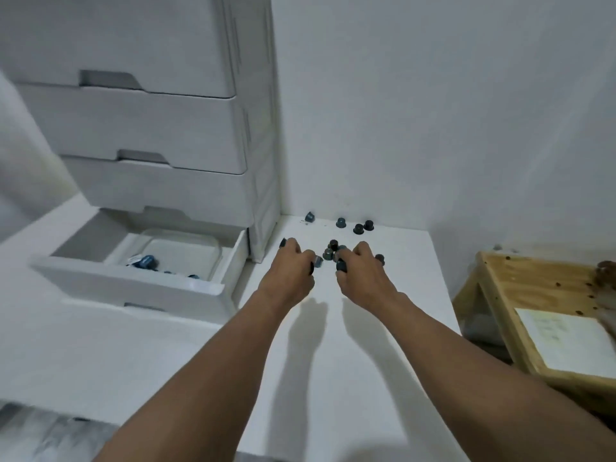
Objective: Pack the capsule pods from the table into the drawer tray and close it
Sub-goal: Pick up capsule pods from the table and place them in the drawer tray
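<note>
White tabletop (333, 378) is stretching away beneath both forearms, and midway up it the two hands are working side by side at a bunch of dark pods (333, 251). The left hand (290, 271) is curling its fingers (293, 249) inward and appears to be pinching a pale-lidded pod (318, 261) against the thumb. The right hand (365, 273) is arching over the bunch with bent fingers (361, 250). Whether they are clamping a pod or only touching one I cannot tell, since the dark spots at the tips may be pods or nails.

These pods are looking small, smooth and tapered, so they are likely to skid if nudged. Raking them back toward the palms is probably working better than pushing them toward the wall, and so is filling each palm before lifting.

At twelve to one o'clock from the hands, the far pods (358, 229) are sitting near the wall, well apart from the bunch and calling for a separate sweep.

At nine o'clock the drawer (133, 288) is standing open, its clear tray (213, 243) already holding a few blue pods. I judge that letting go low inside the tray is keeping the pods from bouncing out beside it.
</note>
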Available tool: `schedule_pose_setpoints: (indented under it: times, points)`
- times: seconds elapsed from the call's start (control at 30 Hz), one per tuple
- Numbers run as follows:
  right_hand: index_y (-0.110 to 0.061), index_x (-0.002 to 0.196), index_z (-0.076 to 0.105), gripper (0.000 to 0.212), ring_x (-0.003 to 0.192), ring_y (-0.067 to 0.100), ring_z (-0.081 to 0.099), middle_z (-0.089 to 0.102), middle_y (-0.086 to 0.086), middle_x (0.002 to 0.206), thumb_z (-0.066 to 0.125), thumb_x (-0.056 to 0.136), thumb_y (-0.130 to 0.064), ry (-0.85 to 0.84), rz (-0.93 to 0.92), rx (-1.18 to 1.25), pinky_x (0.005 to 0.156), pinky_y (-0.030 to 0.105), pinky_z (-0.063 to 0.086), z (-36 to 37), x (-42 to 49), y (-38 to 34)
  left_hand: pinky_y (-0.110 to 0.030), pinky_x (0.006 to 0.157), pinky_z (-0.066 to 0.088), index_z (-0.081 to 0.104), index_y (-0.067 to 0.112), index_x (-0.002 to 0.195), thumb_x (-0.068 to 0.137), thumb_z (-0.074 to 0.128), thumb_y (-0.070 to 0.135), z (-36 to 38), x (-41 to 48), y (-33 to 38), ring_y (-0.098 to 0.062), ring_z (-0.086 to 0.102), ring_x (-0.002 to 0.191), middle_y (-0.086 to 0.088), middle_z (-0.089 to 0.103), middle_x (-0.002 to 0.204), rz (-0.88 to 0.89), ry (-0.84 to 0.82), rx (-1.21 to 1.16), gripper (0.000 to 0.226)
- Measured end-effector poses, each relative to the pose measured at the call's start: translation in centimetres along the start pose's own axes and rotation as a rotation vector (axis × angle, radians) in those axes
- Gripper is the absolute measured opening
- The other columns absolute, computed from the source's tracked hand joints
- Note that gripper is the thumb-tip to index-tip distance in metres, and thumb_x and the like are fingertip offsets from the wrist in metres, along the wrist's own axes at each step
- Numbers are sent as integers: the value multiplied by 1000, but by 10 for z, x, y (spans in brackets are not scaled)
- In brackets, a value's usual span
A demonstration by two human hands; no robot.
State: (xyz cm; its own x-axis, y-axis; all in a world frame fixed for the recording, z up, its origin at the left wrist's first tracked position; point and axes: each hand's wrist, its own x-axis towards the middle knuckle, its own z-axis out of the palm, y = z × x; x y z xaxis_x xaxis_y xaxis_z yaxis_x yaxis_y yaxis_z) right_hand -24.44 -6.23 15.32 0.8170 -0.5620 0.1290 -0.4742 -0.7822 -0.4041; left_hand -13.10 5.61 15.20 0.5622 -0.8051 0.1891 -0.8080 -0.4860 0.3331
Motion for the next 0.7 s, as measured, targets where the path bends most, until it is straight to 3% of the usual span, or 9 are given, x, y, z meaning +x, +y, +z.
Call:
schedule_pose_setpoints:
  times: [0.1, 0.23, 0.43, 0.57, 0.7]
  points:
    - [-11, 109, 55, 21, 83, 29, 52, 39, 6, 108, 52, 88, -10, -54, -96, 21, 76, 37, 50, 7, -24, -38, -38, 77, 51, 60, 8, 111, 83, 62, 8, -20, -53, -18, -27, 52, 88, -11, 45, 109, -77, 23, 23, 29]
    - [-10, 111, 54, 21, 85, 31, 55, 40, 7, 108, 51, 90, -11, -75, -208, 12, 75, 39, 51, 15, -37, -94, -37, 74, 51, 59, 5, 100, 84, 58, 5, -54, -100, -49, -25, 49, 83, -11, 45, 102, -205, 95, 68, 17]
    - [-9, 100, 53, 12, 83, 34, 54, 41, 9, 106, 50, 89, -8, -106, -342, 14, 73, 38, 48, 38, -45, -184, -40, 74, 51, 61, 5, 100, 81, 59, 4, -102, -151, -115, -28, 50, 81, -13, 49, 99, -304, 198, 137, 19]
    - [-12, 111, 54, 22, 88, 34, 54, 42, 9, 111, 52, 88, -11, -115, -385, 30, 81, 43, 50, 60, -41, -239, -41, 73, 51, 60, 4, 100, 81, 58, 2, -128, -175, -162, -27, 47, 80, -14, 49, 102, -336, 224, 158, 19]
    - [-12, 111, 54, 23, 90, 33, 53, 41, 9, 109, 52, 88, -9, -91, -374, 54, 79, 38, 48, 83, -31, -294, -36, 73, 50, 60, 5, 100, 83, 56, 4, -154, -191, -213, -27, 48, 81, -12, 49, 100, -327, 217, 190, 18]
